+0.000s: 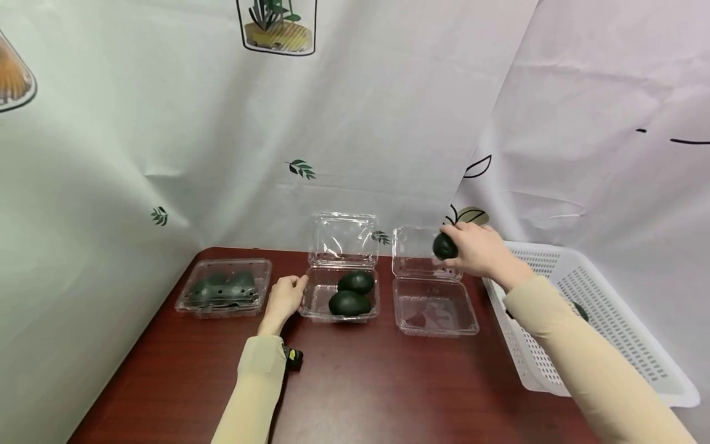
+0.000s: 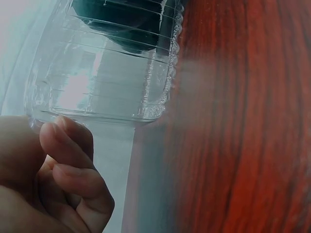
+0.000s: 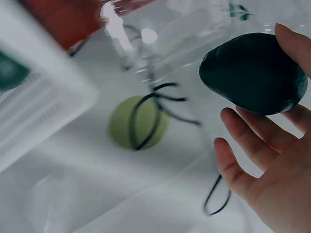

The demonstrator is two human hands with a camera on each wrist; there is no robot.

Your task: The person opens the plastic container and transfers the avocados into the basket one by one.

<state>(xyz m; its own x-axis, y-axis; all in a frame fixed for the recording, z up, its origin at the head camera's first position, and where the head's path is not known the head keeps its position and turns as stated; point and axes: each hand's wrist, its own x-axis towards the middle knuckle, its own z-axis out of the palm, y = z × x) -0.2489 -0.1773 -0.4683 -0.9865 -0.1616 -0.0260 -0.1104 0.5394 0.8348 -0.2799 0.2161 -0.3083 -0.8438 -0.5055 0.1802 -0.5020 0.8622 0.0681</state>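
My right hand (image 1: 478, 248) grips a dark green avocado (image 1: 445, 246), held up above an open clear plastic clamshell container (image 1: 435, 306) on the right. In the right wrist view the avocado (image 3: 252, 75) lies between the thumb and fingers. At the left side of the middle clamshell container (image 1: 320, 298), my left hand (image 1: 285, 299) pinches the rim near its corner. Two avocados (image 1: 349, 303) lie in the right half of that container, whose lid stands raised. The left wrist view shows thumb and fingertips at the edge of the clear plastic container (image 2: 116, 77).
On the left of the red-brown table (image 1: 355, 382) stands a closed clamshell (image 1: 261, 271) with avocados inside. A white perforated basket (image 1: 621, 345) sits at the right, with an avocado (image 1: 580, 311) partly hidden by my right arm. White printed cloth hangs behind the table.
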